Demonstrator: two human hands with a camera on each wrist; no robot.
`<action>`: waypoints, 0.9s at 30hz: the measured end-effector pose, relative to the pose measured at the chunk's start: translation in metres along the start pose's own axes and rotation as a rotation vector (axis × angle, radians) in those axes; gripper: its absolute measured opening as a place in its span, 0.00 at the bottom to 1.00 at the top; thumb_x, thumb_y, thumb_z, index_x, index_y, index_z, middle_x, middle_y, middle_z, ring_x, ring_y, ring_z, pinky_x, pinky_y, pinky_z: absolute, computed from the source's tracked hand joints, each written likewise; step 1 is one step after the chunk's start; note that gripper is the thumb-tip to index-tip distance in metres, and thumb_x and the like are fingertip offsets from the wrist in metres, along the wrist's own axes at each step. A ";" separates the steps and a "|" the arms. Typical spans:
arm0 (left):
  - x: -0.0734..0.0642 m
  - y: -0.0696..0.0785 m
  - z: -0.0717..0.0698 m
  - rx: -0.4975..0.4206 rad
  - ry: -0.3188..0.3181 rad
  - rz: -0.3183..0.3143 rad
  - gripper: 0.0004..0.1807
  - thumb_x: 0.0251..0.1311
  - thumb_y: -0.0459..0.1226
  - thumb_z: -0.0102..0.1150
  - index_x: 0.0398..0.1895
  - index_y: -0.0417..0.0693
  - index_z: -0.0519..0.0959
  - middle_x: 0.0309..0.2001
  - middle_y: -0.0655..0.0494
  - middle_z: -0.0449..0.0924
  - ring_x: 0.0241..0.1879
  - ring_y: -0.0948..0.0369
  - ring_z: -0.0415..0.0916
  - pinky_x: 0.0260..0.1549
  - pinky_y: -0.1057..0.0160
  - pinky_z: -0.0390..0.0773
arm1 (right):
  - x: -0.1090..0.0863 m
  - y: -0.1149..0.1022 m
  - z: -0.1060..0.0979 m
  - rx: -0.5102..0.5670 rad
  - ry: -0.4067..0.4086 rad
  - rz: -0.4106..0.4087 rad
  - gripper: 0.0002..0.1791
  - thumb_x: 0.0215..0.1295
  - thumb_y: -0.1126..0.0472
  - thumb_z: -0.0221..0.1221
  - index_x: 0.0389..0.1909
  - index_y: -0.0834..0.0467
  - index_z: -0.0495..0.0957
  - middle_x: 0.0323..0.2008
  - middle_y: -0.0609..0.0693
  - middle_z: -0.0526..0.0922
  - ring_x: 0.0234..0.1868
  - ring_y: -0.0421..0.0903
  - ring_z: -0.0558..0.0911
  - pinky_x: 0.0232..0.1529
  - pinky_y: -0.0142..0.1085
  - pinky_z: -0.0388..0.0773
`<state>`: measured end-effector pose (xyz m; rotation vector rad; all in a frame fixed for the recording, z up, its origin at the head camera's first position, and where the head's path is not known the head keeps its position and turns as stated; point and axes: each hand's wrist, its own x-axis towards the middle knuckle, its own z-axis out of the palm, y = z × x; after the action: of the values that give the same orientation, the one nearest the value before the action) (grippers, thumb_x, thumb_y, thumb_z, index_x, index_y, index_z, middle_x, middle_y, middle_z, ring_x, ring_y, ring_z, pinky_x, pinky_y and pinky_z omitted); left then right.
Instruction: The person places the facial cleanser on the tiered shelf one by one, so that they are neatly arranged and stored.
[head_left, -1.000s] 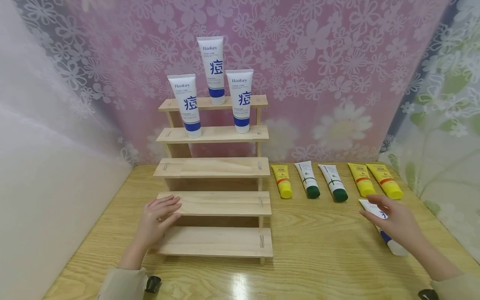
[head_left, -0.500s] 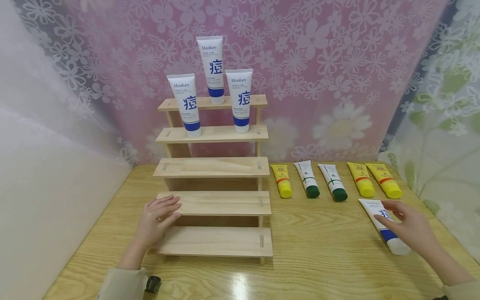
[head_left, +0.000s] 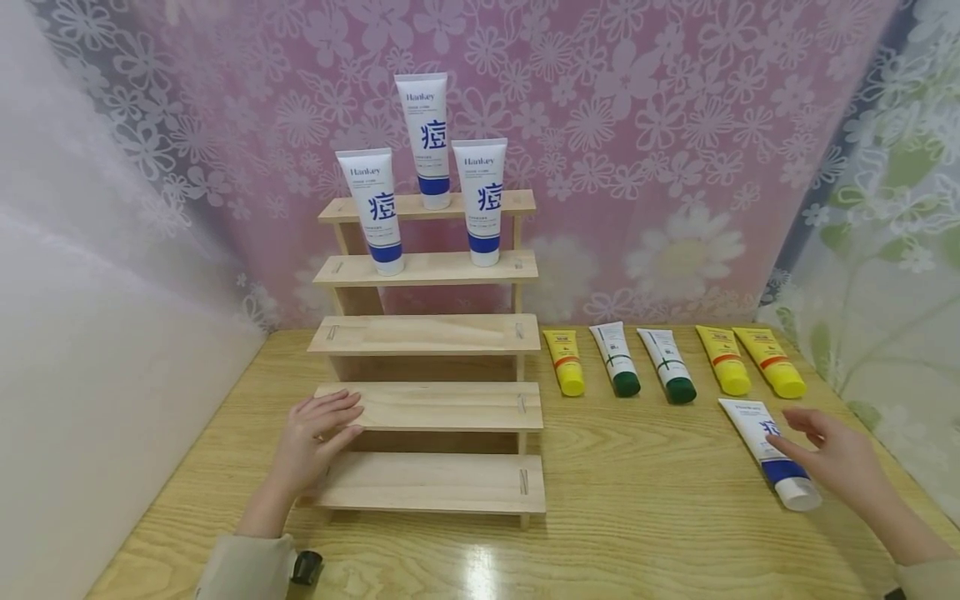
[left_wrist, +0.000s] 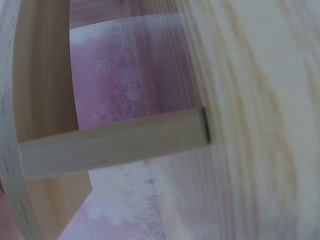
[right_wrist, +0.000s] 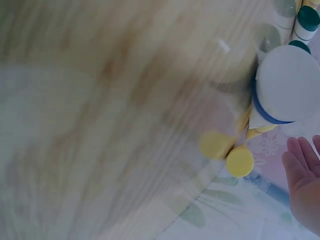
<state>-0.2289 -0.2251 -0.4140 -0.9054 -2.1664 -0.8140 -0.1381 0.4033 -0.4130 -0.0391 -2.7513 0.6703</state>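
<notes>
My left hand (head_left: pixel 317 433) rests on the left end of a stepped wooden display rack (head_left: pixel 442 404), its fingers lying on the second step from the bottom. Over the table's right side, my right hand (head_left: pixel 840 458) hovers with relaxed fingers beside a white-and-blue squeeze tube (head_left: pixel 756 433) that lies flat. The right wrist view shows that tube's white cap (right_wrist: pixel 288 82) apart from the hand (right_wrist: pixel 304 192). Three matching tubes stand cap-down on the rack: one tube (head_left: pixel 425 142) on the top step, a left tube (head_left: pixel 371 204) and a right tube (head_left: pixel 481 200) one step lower.
Behind the lying tube is a row of other tubes: a yellow tube (head_left: pixel 564 362), two white tubes with green caps (head_left: pixel 626 383), and two more yellow tubes (head_left: pixel 724 360). A pink floral curtain (head_left: pixel 637 167) closes off the back, and a white wall (head_left: pixel 112 333) the left.
My right hand first hovers over the lying tube, then draws back toward its right side, uncovering more of it. The tube lies where it was. My left hand stays on the rack.
</notes>
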 end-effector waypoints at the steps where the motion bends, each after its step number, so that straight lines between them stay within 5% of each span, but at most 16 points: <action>1: 0.000 0.000 0.000 0.001 0.000 0.002 0.15 0.39 0.32 0.68 0.35 0.42 0.82 0.43 0.50 0.79 0.48 0.56 0.72 0.47 0.39 0.57 | 0.000 0.002 0.001 -0.003 -0.006 0.002 0.28 0.53 0.55 0.62 0.44 0.74 0.69 0.40 0.73 0.73 0.40 0.67 0.73 0.33 0.39 0.74; 7: 0.000 0.000 0.000 0.009 -0.004 -0.002 0.15 0.38 0.32 0.68 0.35 0.41 0.82 0.43 0.49 0.79 0.48 0.56 0.72 0.48 0.41 0.57 | 0.000 0.012 0.004 -0.036 -0.029 0.019 0.28 0.53 0.53 0.62 0.42 0.75 0.69 0.39 0.73 0.73 0.38 0.67 0.73 0.36 0.53 0.71; 27: 0.001 0.001 0.000 0.005 0.005 0.016 0.15 0.37 0.31 0.68 0.35 0.41 0.82 0.43 0.49 0.79 0.47 0.55 0.73 0.48 0.41 0.58 | 0.008 0.022 0.006 -0.060 -0.180 0.056 0.35 0.54 0.46 0.59 0.44 0.76 0.67 0.41 0.73 0.72 0.39 0.68 0.72 0.35 0.54 0.70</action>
<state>-0.2288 -0.2245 -0.4127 -0.9158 -2.1534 -0.8017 -0.1483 0.4206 -0.4258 -0.0727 -2.9525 0.6333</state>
